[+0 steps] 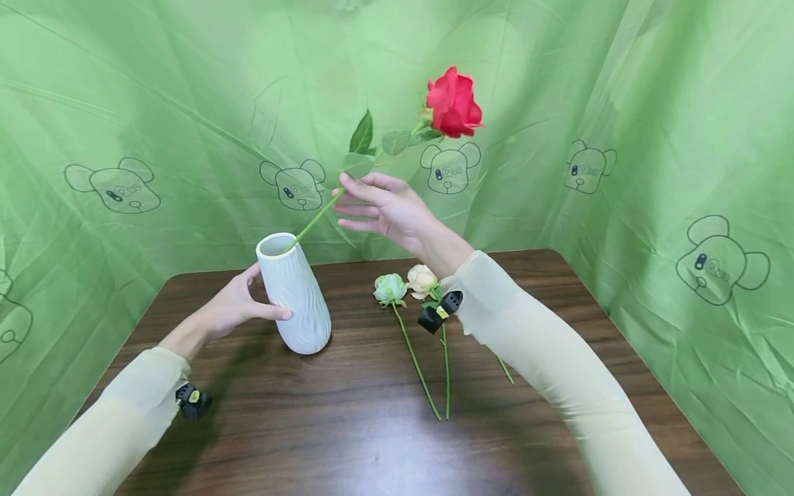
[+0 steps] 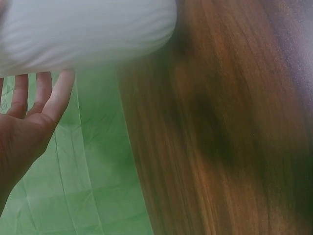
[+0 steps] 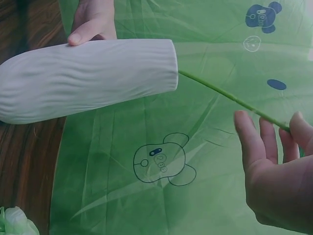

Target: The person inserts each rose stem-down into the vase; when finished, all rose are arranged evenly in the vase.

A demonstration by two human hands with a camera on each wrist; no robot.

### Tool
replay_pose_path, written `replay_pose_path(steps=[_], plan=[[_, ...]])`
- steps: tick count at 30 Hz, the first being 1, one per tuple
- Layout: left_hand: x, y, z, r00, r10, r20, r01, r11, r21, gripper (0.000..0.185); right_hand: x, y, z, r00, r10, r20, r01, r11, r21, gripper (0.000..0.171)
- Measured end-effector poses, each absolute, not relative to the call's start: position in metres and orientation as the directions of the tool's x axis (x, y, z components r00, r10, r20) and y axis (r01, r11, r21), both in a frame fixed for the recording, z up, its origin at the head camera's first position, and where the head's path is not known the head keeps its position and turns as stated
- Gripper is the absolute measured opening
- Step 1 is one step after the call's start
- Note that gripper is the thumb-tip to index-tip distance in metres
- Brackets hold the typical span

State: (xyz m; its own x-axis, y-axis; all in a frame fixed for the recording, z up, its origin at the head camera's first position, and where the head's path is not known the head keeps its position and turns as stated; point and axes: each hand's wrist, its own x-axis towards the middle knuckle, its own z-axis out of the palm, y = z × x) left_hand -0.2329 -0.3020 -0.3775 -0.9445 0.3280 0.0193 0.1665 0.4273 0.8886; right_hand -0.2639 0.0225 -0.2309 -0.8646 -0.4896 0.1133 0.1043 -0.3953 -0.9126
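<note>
**Rose stem in tilted vase, both hands engaged**

While the vase (image 1: 293, 293) is tilted on the table (image 1: 372, 427), it is held by the left hand (image 1: 232, 306), thumb curled across its front and fingers behind. In the left wrist view those fingers (image 2: 44, 95) are seen fairly straight against the ribbed wall, so the hold is judged light rather than clamped.

The rose (image 1: 454, 102) is held up and to the right of the vase. Its stem (image 1: 316, 219) runs down into the vase mouth; how deep it reaches cannot be told. The stem is touched near the lower leaves by the right hand (image 1: 381, 207), fingers spread and mostly extended. In the right wrist view the stem passes the fingertips (image 3: 247, 132); a firm pinch is not shown.

Two pale flowers (image 1: 406, 284) lie on the table just right of the vase, under the right forearm.

Risks, as judged:
- The vase is leaning; with a loose hold it could tip or slide.
- The bloom is heavy and far out; with slack fingers the stem could swing or lever the vase over.
- The lying flowers could be brushed by the sleeve.
</note>
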Motion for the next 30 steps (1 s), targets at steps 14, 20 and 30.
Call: replay_pose_path(steps=[14,20,30], plan=[[-0.232,-0.303,-0.38,-0.945,0.325,0.023,0.168,0.427,0.888,0.093,-0.267,-0.016,-0.239,-0.87,-0.485,0.091,0.111,-0.372,-0.921,0.021],[-0.231,-0.303,-0.381,-0.946,0.323,0.02,0.164,0.426,0.89,0.093,-0.268,-0.027,-0.245,-0.89,-0.452,0.052,0.122,-0.346,-0.93,0.018],[-0.23,-0.302,-0.379,-0.945,0.326,0.025,0.169,0.423,0.89,0.092,-0.267,-0.041,-0.249,-0.904,-0.406,0.132,-0.006,-0.296,-0.955,0.029]])
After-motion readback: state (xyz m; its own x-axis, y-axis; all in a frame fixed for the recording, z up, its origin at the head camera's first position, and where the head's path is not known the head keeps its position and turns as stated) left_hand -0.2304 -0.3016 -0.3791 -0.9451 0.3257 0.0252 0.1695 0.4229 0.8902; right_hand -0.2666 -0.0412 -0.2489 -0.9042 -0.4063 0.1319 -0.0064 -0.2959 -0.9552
